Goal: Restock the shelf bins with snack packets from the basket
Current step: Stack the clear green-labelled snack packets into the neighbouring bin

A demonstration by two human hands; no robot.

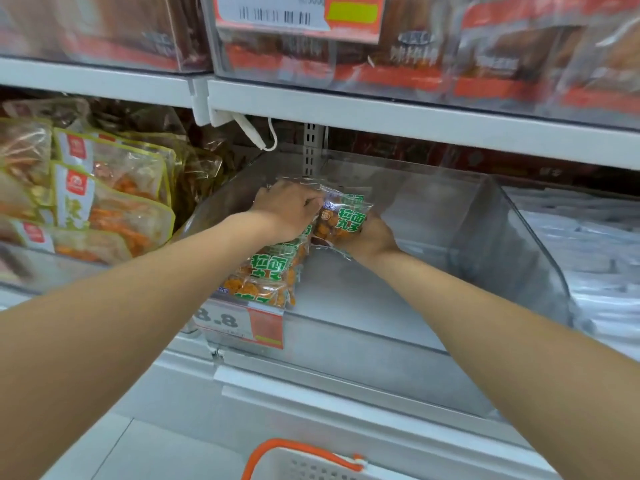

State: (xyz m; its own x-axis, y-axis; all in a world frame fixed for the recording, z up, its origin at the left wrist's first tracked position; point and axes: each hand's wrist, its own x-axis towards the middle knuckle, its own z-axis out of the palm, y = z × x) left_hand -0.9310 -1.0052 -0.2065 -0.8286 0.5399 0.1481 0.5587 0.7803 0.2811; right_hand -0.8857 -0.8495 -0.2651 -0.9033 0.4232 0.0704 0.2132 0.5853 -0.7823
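Both arms reach into a clear plastic shelf bin [519,244]. My left hand [287,213] and my right hand [370,237] together grip a clear snack packet [343,216] with green lettering and orange balls inside, held upright at the back of a row. Several matching packets [266,275] stand in a row along the bin's left side, down to its front. The right part of the bin floor is bare. At the bottom edge shows the rim of a white basket [304,462] with an orange handle; its contents are hidden.
A price tag reading 8.8 [239,323] hangs on the bin's front. A neighbouring bin on the left holds orange snack bags [104,202]. The white shelf [415,116] above carries bins of red-brown packets. White packets [595,237] fill the bin on the right.
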